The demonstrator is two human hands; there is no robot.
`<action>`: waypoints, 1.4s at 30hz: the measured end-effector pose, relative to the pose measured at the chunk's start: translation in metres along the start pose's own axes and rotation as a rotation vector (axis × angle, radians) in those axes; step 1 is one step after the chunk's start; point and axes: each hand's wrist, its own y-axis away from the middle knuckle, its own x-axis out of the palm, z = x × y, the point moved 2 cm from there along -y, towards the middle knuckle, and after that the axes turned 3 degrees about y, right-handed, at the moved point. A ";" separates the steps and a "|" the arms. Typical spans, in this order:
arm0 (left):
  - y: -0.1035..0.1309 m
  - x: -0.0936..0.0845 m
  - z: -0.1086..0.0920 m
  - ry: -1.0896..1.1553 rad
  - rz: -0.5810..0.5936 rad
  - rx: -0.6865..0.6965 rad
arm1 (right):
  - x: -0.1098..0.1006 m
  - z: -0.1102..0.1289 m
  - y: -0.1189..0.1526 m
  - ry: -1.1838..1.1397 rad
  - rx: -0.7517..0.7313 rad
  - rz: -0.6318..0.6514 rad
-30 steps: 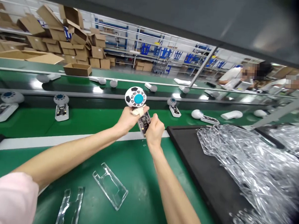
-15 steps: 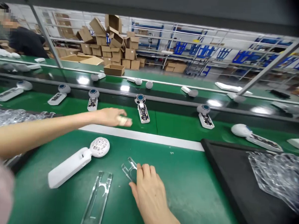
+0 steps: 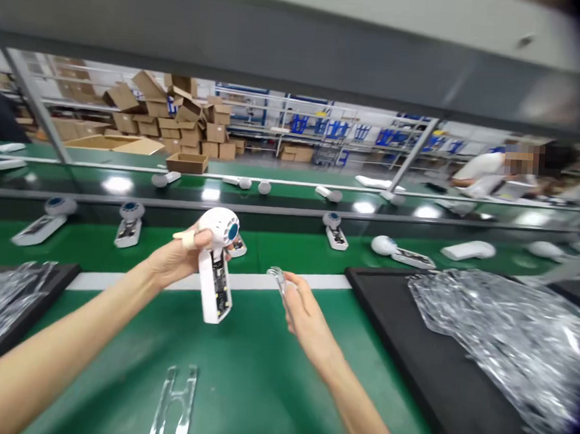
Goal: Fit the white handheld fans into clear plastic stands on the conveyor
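My left hand [image 3: 184, 253] is closed around the head of a white handheld fan [image 3: 214, 284], held above the work surface with its open handle and circuit board showing. To its right, my right hand [image 3: 302, 305] grips a clear plastic part [image 3: 277, 280] between thumb and fingers. The part is raised, apart from the fan. Another clear plastic frame [image 3: 166, 408] lies on the green mat [image 3: 242, 383] near the front edge of the view. Behind the held fan, a further fan [image 3: 238, 247] on the belt is partly hidden.
Black trays with clear plastic parts stand at right [image 3: 497, 338] and left [image 3: 11, 299]. More fans lie along the green belt [image 3: 288, 249]. A grey overhead beam [image 3: 279, 61] crosses above. A person [image 3: 487, 166] is at the back right.
My left hand has taken hold of an open fan from the belt and lifted it. My right hand has raised the clear part. The view has turned right; the closed white fan is out of view.
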 end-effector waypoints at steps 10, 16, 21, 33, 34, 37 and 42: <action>-0.062 0.108 0.049 0.523 0.259 -0.011 | -0.015 0.038 0.007 0.358 -0.089 -0.323; -0.056 0.130 0.048 0.458 0.249 0.011 | -0.013 0.028 0.006 0.473 -0.154 -0.513; -0.054 0.140 0.048 0.403 0.212 0.020 | -0.013 0.024 0.006 0.533 -0.193 -0.557; -0.040 0.143 0.054 0.186 0.238 -0.116 | -0.037 0.018 0.025 0.417 -0.264 -0.402; -0.039 0.144 0.058 0.105 0.254 -0.173 | -0.042 0.019 0.025 0.472 -0.282 -0.417; -0.034 0.151 0.065 -0.044 0.215 -0.214 | -0.057 0.018 0.019 0.452 -0.234 -0.508; -0.017 0.160 0.074 -0.024 0.019 -0.062 | -0.068 0.003 0.002 0.261 -0.040 -0.694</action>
